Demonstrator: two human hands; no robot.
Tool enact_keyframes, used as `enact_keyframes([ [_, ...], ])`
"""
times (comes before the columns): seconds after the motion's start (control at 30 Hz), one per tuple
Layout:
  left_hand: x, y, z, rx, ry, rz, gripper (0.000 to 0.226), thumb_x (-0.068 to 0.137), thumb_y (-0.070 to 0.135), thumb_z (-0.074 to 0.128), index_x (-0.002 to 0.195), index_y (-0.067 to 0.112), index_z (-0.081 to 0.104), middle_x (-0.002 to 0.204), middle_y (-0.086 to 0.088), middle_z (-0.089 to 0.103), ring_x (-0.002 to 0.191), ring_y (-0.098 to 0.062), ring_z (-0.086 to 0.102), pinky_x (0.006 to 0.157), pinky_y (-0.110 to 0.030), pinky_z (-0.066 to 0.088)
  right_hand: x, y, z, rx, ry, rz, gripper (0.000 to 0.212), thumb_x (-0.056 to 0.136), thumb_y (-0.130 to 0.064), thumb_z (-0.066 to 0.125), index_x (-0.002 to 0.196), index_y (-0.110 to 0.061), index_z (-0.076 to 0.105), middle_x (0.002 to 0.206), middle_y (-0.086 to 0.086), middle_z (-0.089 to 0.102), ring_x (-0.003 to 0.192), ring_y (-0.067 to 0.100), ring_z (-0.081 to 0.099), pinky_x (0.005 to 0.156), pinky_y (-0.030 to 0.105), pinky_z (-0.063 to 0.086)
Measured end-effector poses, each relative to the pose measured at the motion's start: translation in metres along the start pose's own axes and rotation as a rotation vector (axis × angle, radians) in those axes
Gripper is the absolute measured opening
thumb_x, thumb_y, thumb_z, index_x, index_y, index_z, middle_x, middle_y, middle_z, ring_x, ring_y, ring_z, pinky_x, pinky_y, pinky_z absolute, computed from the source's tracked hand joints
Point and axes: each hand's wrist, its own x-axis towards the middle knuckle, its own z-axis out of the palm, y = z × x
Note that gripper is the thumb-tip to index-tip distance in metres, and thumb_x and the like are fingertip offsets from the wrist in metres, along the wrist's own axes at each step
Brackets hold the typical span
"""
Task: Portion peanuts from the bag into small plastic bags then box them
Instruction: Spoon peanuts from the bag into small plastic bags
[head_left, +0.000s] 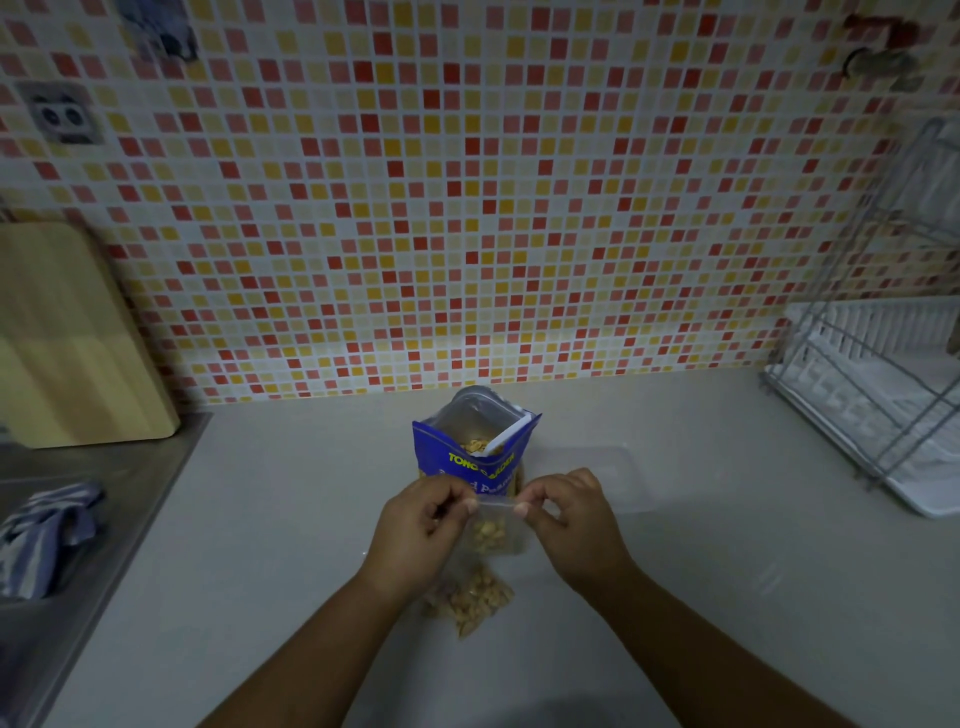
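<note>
A blue peanut bag (475, 447) stands open and upright on the counter, peanuts visible inside. In front of it I hold a small clear plastic bag (494, 530) with peanuts in its lower part. My left hand (423, 525) pinches the left end of its top strip and my right hand (569, 517) pinches the right end. Below my hands another small bag of peanuts (472, 603) lies flat on the counter. A clear plastic box (613, 473) sits just right of the blue bag, faint against the counter.
A white dish rack (883, 384) with a wire frame stands at the right. A wooden cutting board (67, 338) leans on the tiled wall at the left. A striped cloth (47, 535) lies on the steel sink surface (104, 519) at the left.
</note>
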Motion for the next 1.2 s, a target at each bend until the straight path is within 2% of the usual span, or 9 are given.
enact_keyframes([
  [0.13,-0.007,-0.007,0.003,-0.092,-0.055,-0.172,0.015,0.081,0.028,0.059,0.066,0.027,0.059,0.063,0.010,0.059,0.059,-0.002,0.050,0.058,-0.014,0.040,0.001,-0.003,0.001,0.015,-0.226,0.138,0.010,0.077,-0.025,0.063,0.068,-0.022,0.067,0.064,-0.013,0.051,0.074,-0.004,0.043,0.064,0.003,0.033],
  [0.2,-0.014,-0.015,0.008,-0.115,-0.119,-0.347,0.020,0.086,0.019,0.060,0.067,0.026,0.061,0.062,0.007,0.059,0.058,-0.004,0.050,0.060,-0.022,0.043,0.002,-0.001,0.005,0.092,-0.378,0.281,0.026,0.080,-0.014,0.065,0.062,-0.031,0.059,0.071,0.001,0.059,0.068,0.003,0.050,0.061,0.004,0.037],
  [0.33,-0.020,-0.025,0.018,-0.047,-0.162,-0.542,0.012,0.088,0.013,0.055,0.081,0.012,0.065,0.073,-0.010,0.068,0.067,-0.022,0.062,0.063,-0.032,0.049,0.006,0.005,0.026,0.080,-0.507,0.499,0.031,0.081,-0.006,0.059,0.059,-0.028,0.056,0.073,0.002,0.063,0.075,0.016,0.058,0.076,0.029,0.049],
  [0.47,-0.021,-0.044,0.025,0.358,-0.130,-0.379,0.024,0.085,0.025,0.047,0.091,0.009,0.064,0.087,-0.011,0.070,0.082,-0.031,0.065,0.071,-0.031,0.042,0.004,0.014,0.049,0.020,-0.492,0.560,0.011,0.087,-0.011,0.054,0.082,-0.020,0.060,0.096,0.007,0.065,0.090,0.020,0.061,0.074,0.024,0.048],
  [0.57,-0.032,-0.075,0.016,0.620,-0.087,-0.262,0.043,0.078,0.035,0.037,0.101,0.011,0.065,0.096,-0.010,0.070,0.085,-0.033,0.066,0.081,-0.035,0.038,-0.005,0.020,0.060,0.001,-0.459,0.600,0.029,0.091,-0.016,0.051,0.118,-0.012,0.059,0.123,0.009,0.062,0.111,0.023,0.058,0.089,0.024,0.044],
  [0.7,-0.059,-0.112,0.014,0.761,-0.236,-0.171,0.051,0.098,0.031,0.022,0.107,0.004,0.064,0.114,-0.019,0.068,0.104,-0.041,0.064,0.090,-0.048,0.042,-0.019,0.024,0.067,-0.080,-0.457,0.577,0.043,0.090,-0.021,0.055,0.130,-0.006,0.051,0.130,0.013,0.058,0.120,0.026,0.055,0.105,0.035,0.041],
  [0.77,-0.066,-0.114,0.021,0.664,-0.310,-0.296,0.057,0.097,0.038,0.021,0.117,0.005,0.063,0.134,-0.019,0.054,0.121,-0.045,0.052,0.102,-0.057,0.037,-0.025,0.025,0.071,-0.060,-0.397,0.583,0.046,0.088,-0.020,0.059,0.130,-0.005,0.051,0.130,0.014,0.057,0.120,0.027,0.055,0.106,0.038,0.040],
  [0.93,-0.066,-0.082,0.025,0.457,-0.210,-0.436,0.095,0.072,0.071,0.005,0.146,0.015,0.027,0.156,-0.008,0.024,0.145,-0.028,0.015,0.118,-0.040,0.009,-0.042,0.024,0.077,-0.049,-0.344,0.636,0.057,0.088,-0.025,0.060,0.139,-0.008,0.042,0.138,0.011,0.051,0.126,0.023,0.050,0.110,0.035,0.037],
  [1.2,-0.079,-0.072,0.034,0.374,-0.303,-0.389,0.114,0.060,0.084,-0.019,0.148,0.021,0.013,0.157,0.002,0.019,0.146,-0.016,0.012,0.113,-0.022,-0.002,-0.060,0.024,0.071,-0.097,-0.294,0.611,0.052,0.091,-0.027,0.055,0.139,-0.010,0.042,0.136,0.007,0.054,0.126,0.019,0.049,0.109,0.027,0.035],
])
